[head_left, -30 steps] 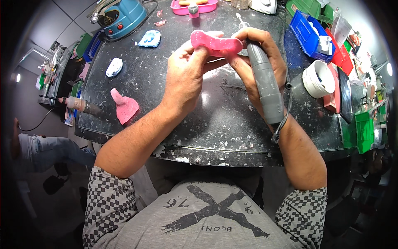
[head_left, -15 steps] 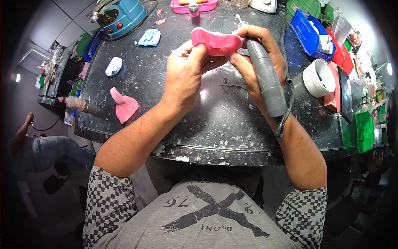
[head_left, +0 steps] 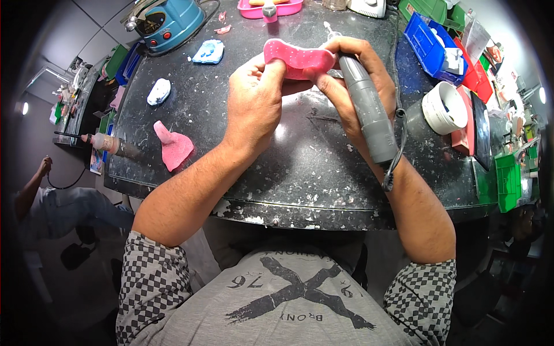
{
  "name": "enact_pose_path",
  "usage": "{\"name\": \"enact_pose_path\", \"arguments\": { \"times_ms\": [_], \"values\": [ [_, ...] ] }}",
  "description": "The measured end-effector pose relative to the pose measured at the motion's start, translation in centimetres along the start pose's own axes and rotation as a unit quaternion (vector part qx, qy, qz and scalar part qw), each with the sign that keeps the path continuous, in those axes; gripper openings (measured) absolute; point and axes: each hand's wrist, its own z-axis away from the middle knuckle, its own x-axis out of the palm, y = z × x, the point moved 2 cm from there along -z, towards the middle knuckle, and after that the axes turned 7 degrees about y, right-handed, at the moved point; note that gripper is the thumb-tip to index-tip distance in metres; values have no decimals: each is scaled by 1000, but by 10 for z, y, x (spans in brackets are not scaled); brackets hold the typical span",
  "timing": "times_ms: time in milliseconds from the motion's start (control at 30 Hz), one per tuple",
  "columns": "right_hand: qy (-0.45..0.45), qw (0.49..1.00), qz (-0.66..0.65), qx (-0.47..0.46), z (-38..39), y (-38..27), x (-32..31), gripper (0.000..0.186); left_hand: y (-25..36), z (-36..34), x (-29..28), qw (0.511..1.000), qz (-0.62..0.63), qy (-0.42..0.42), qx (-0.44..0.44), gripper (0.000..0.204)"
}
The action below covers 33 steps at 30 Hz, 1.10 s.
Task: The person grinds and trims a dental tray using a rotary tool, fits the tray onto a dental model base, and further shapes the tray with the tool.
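My left hand [head_left: 254, 101] is closed on a curved, bright pink piece [head_left: 297, 55] speckled with small light dots, thumb pressed on its near side. My right hand [head_left: 340, 86] grips a grey cylindrical rotary handpiece [head_left: 369, 115], its thin tip pointing away past the pink piece, while the thumb meets that piece's right part. The handpiece's cable hangs beside my right wrist. On the dark, paint-chipped bench [head_left: 277, 190], left of my hands, lie another pink piece [head_left: 176, 150], a small white piece [head_left: 158, 92] and a pale blue slab [head_left: 208, 52].
A blue machine [head_left: 173, 26] and a pink tray [head_left: 248, 11] stand at the back. A bottle [head_left: 107, 143] is at the left edge. A white tub [head_left: 435, 115], blue bin [head_left: 427, 46] and green bin [head_left: 508, 184] crowd the right. A co-worker [head_left: 69, 210] is at far left.
The pink piece and my hands have risen slightly and shifted a little left. The grey handpiece moved slightly upward. The co-worker's hand came up at the far left, holding a dark cord.
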Motion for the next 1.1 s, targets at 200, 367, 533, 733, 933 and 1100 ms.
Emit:
{"name": "enact_pose_path", "arguments": {
  "times_ms": [200,367,533,733,933,1100],
  "values": [
    [35,984,-149,91,-7,5,-6,33,2,-1,-1,995,22,-86,39,45],
    [44,988,-141,56,-10,5,-7,35,8,1,6,995,-14,-74,64,44],
    [67,976,-152,143,-17,3,-14,37,10,-6,-2,992,-91,-86,-19,27],
    [54,997,-48,0,-22,23,-17,40,3,-11,-9,989,-28,-53,-132,23],
    [-53,992,-100,61,-18,9,-17,38,5,-13,-13,987,-7,-45,-156,27],
    [-24,991,-110,77,-15,8,-14,35,11,-14,-10,995,31,-46,-84,30]
  ]
}}
